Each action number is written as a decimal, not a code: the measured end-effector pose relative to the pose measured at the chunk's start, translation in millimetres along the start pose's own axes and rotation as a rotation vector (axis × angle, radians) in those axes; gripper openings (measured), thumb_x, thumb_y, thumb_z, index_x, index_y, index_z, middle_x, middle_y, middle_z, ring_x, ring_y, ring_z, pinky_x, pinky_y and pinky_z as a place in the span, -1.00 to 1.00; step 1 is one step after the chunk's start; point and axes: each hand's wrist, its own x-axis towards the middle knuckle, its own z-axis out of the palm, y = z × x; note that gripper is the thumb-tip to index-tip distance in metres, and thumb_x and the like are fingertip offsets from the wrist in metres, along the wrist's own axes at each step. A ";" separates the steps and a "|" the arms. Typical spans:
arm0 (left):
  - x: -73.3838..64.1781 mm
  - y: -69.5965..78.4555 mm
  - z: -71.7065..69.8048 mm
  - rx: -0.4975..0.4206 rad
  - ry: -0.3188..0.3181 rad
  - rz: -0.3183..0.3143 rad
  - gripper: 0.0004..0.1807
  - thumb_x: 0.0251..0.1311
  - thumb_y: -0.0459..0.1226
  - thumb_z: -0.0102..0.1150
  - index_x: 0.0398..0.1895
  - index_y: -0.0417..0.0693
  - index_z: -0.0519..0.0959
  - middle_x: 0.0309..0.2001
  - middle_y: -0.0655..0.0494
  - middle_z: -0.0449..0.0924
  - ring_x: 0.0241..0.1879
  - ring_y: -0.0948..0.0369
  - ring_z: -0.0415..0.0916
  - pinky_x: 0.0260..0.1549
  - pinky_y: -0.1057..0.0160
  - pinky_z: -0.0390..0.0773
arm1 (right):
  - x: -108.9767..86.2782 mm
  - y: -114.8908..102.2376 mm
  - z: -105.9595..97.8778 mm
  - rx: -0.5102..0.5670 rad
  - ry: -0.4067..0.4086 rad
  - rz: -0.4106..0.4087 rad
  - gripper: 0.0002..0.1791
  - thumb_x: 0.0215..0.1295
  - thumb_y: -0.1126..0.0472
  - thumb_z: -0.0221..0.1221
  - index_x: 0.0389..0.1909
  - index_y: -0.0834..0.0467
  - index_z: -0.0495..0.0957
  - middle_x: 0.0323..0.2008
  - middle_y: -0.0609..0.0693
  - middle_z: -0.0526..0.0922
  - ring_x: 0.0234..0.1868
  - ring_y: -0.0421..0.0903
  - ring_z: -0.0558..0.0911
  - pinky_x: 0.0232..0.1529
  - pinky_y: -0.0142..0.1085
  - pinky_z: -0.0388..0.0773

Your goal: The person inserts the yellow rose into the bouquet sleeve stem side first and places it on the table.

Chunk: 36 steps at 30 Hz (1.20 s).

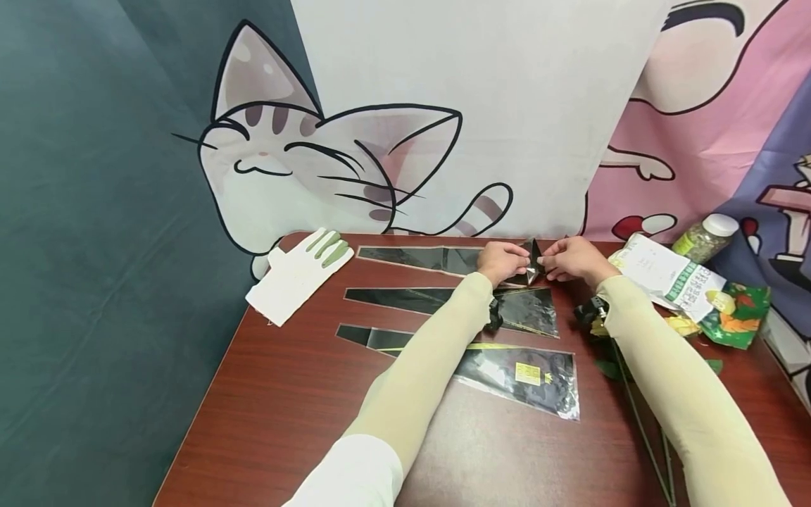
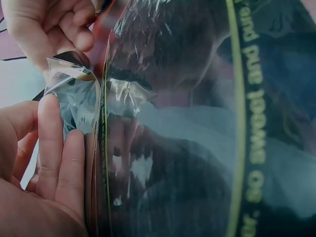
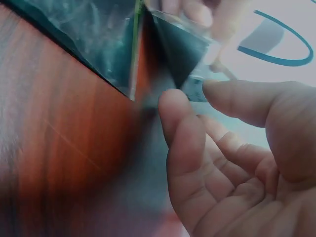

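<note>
Three long tapered black-and-clear plastic flower sleeves lie across the table: a near sleeve, a middle sleeve and a far sleeve. My left hand pinches the far sleeve at its wide right end, where the film stands up in a fold. In the left wrist view the clear film rises beside the left fingers. My right hand is at the same raised end. In the right wrist view its thumb and forefinger stand apart, right at the dark folded corner.
A white glove with green fingers lies at the far left. At the right are a white packet, a green packet and a white-lidded jar. Long green stems with yellow petals lie partly under the right forearm.
</note>
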 end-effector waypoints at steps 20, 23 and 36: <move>-4.4 -5.1 -8.5 -0.105 -0.066 0.064 -0.92 0.27 -0.31 0.50 -0.21 0.02 0.86 -0.42 0.24 0.80 -0.32 0.16 0.83 -0.30 0.29 0.79 | -74.6 4.0 -23.5 -0.046 0.120 -0.170 -0.54 0.56 0.03 0.24 0.13 0.38 0.54 -0.34 -0.11 0.81 -0.36 -0.14 0.80 -0.29 -0.20 0.79; -5.1 -5.5 -9.7 -0.109 -0.080 0.067 -0.93 0.28 -0.31 0.49 -0.22 0.02 0.85 -0.44 0.26 0.78 -0.29 0.13 0.84 -0.29 0.28 0.80 | -89.3 11.8 -23.0 -0.037 0.156 -0.209 -0.57 0.59 0.07 0.21 0.13 0.39 0.55 -0.39 -0.21 0.80 -0.41 -0.20 0.78 -0.35 -0.26 0.76; -14.3 -1.7 -10.9 -0.133 -0.074 0.046 -0.89 0.33 -0.33 0.44 -0.13 -0.07 0.85 -0.35 0.13 0.82 -0.38 0.22 0.79 -0.11 0.15 0.81 | -157.4 50.1 -13.4 0.055 0.253 -0.231 -0.85 0.58 0.09 0.23 -0.06 0.09 0.64 -0.37 -0.22 0.81 -0.40 -0.24 0.77 -0.44 -0.36 0.70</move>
